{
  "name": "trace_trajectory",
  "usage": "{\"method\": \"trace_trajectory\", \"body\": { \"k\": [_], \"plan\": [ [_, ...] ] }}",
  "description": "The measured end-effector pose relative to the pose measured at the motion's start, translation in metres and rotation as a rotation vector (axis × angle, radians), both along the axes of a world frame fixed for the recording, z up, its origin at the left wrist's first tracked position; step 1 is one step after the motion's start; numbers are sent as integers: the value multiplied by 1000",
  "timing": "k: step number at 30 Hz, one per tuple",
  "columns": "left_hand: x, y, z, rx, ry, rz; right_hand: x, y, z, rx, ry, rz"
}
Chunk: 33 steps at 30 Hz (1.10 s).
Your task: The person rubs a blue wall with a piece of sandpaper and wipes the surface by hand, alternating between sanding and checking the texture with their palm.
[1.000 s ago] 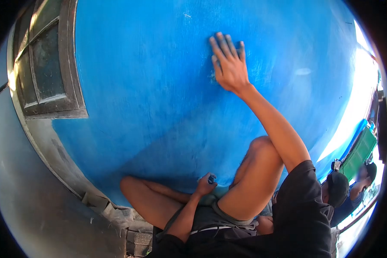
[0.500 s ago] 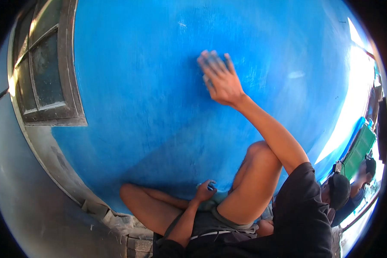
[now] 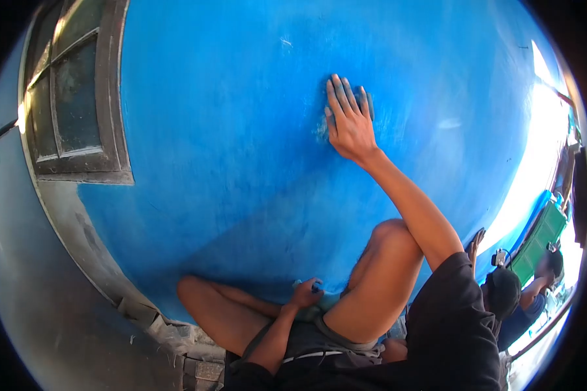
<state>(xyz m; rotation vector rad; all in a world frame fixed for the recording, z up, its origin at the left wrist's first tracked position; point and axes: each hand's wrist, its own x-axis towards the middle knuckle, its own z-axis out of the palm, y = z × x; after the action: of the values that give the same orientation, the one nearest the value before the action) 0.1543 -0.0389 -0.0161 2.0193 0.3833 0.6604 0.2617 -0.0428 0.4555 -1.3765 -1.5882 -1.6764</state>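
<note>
Blue streaky painted wall [image 3: 241, 130], my right hand [image 3: 349, 120] flat and open against it, left hand [image 3: 304, 294] curled around something small at six o'clock, weathered window frame [image 3: 78, 98] at nine o'clock

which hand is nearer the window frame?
Left. The left hand sits low between the knees, below and right of the window frame; the right hand presses flat on the blue wall, farther right.

Blue-painted wall [image 3: 241, 143] fills most of the view. Dark-framed window [image 3: 72, 98] at upper left, panes dusty. Grey unpainted strip and broken masonry [image 3: 169, 329] along the base. Harsh sunlight at right; green crate [image 3: 540, 240] there.
</note>
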Motion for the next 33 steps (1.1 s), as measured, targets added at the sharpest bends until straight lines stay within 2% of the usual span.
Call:
{"method": "trace_trajectory", "body": {
  "k": [6, 8, 13, 15, 22, 25, 30, 33],
  "plan": [
    [1, 0, -2, 44, 25, 0, -2, -1, 1, 19, 20, 20],
    [3, 3, -3, 32, 38, -6, -6, -2, 9, 153, 33, 73],
    [7, 5, -11, 50, 18, -40, -8, 1, -3, 130, 6, 93],
    [4, 3, -10, 17, 33, -49, -10, 2, -9, -41, 26, -2],
    [10, 10, -21, 52, -33, -53, 2, 1, -4, 39, -4, -4],
    [8, 7, -12, 63, 32, -39, 1, 0, -1, 3, 49, 3],
    [11, 18, -9, 29, -1, -45, -9, -2, 6, 133, 32, 77],
    [6, 3, -18, 29, 18, -49, -6, 0, -3, -17, 30, -5]
  ]
}}
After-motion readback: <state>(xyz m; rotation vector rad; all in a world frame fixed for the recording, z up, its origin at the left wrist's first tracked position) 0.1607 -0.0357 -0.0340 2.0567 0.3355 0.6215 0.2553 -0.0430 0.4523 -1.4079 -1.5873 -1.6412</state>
